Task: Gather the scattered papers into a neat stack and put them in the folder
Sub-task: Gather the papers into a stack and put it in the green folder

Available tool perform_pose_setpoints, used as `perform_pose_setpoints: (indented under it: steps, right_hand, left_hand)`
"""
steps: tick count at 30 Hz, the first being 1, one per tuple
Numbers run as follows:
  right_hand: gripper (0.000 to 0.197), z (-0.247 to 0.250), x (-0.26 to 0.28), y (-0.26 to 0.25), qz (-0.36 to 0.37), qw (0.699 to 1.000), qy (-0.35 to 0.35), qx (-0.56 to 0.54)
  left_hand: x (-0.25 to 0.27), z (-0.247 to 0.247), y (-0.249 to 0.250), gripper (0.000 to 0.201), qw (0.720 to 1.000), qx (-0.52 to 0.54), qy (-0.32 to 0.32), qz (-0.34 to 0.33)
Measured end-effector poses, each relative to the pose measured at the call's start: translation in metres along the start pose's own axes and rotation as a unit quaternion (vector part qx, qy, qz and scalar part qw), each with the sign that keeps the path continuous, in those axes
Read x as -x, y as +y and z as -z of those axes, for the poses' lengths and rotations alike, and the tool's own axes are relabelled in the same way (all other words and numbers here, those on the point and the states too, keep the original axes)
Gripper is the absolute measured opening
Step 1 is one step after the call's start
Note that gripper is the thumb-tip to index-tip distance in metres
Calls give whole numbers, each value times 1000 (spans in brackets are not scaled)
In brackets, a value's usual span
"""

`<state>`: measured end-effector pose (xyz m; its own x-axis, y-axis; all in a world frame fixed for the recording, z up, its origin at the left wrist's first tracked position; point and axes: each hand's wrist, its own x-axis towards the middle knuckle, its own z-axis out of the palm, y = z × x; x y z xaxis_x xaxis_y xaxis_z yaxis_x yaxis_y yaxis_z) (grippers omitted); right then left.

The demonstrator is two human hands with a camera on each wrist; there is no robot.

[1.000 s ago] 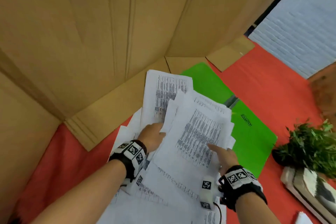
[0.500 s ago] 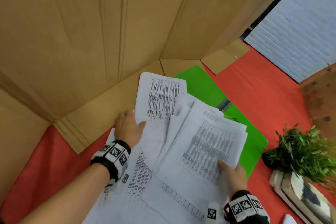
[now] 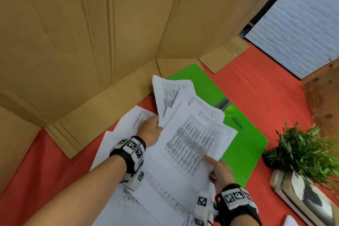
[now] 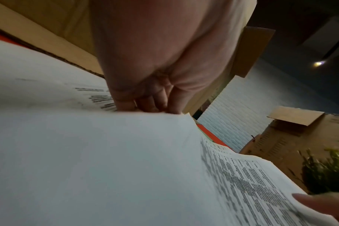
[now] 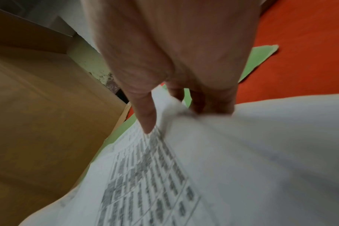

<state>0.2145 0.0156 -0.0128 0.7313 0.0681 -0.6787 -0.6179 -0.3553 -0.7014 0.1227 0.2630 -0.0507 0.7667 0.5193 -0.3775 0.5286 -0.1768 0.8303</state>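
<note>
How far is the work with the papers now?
Done: folder lies open. In hand: both hands, left hand and right hand, grip an uneven bundle. Left: loose sheets on the cloth, squaring, filing.

Setting: makeshift recording booth rather than a furnished room. Tall corrugated cardboard panels (image 3: pixel 91 42) stand as walls around a surface covered in red-orange cloth (image 3: pixel 256 88). Behind the gap at right, a white ribbed shutter or slatted wall (image 3: pixel 302 29) is visible; a potted green plant (image 3: pixel 308 152) stands at the right edge of the surface. Suggests storage or workshop premises; cannot tell further.
</note>
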Motion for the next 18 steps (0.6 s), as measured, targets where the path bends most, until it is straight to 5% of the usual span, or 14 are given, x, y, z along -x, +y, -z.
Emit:
perform_pose_setpoints:
  steps: [4,8,13,16,18]
  right_hand:
    - [40,10,4,9,22,999,5,-40]
    - [30,40,18,35,38,999,21,-8]
    - [25,72,52,70,28,993,111,9]
    - [29,75,74,87,35,977,208,-6]
    - [27,72,91,89,38,967,249,-24]
  left_hand:
    - [16,0,3,25,989,21,-139,-44]
    - [42,8,-8,22,970,18,-242,-23]
    - [75,-1,-25,30,973,-48,-225,11]
    - [92,-14,-12,32,973,-100,-205,-33]
    - [100,-23,-2,30,954,-156,-249,-61]
